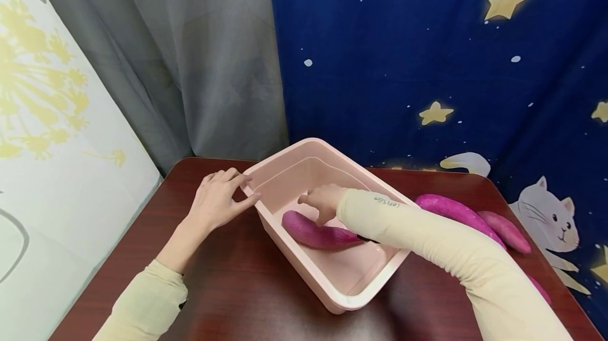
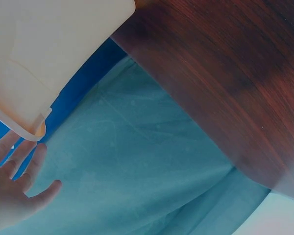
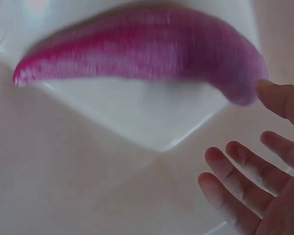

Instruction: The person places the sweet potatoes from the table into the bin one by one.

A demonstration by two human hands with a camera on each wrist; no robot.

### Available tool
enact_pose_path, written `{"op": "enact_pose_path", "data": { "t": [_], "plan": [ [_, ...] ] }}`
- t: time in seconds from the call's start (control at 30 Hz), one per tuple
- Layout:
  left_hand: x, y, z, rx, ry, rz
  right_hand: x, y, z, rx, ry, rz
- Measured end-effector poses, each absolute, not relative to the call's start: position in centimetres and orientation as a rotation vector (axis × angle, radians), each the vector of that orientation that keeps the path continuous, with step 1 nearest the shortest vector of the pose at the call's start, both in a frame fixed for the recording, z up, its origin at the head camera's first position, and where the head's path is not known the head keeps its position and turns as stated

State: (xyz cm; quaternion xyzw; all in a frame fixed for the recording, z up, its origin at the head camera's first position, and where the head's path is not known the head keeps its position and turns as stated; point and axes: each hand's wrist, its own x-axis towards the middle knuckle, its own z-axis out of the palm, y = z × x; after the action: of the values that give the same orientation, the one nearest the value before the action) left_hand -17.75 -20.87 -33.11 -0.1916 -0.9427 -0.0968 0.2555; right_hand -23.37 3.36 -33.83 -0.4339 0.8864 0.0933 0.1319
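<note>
Pink plastic tub [image 1: 285, 177] sits on a dark wood tabletop [image 1: 228, 277]. One purple yam [image 1: 315, 233] lies inside it. Right hand [image 1: 325, 201] hovers just above the yam, fingers spread, gripping nothing. Left hand [image 1: 218, 201] rests relaxed against the tub's rim. Two more yams [image 1: 475, 219] lie beside the tub.

My tub [image 1: 304, 151] is light pink, and my sweet potato [image 1: 315, 233] in it is purple. The table [image 1: 228, 283] is dark red-brown wood. At 12 o'clock hangs a blue cloth [image 1: 427, 56] with yellow stars.
</note>
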Motion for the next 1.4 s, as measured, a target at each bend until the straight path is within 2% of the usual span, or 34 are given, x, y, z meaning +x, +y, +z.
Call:
{"op": "enact_pose_path", "data": {
  "t": [0.63, 1.4],
  "plan": [
    [-17.7, -20.7, -33.0, -0.517, -2.579, -0.279, -22.8, 4.0, -30.2, -1.359, 2.581, 0.239],
    [-17.6, -20.8, -33.0, -0.520, -2.567, -0.282, -21.2, 6.7, -27.7, -1.562, 2.599, 0.136]
  ]
}}
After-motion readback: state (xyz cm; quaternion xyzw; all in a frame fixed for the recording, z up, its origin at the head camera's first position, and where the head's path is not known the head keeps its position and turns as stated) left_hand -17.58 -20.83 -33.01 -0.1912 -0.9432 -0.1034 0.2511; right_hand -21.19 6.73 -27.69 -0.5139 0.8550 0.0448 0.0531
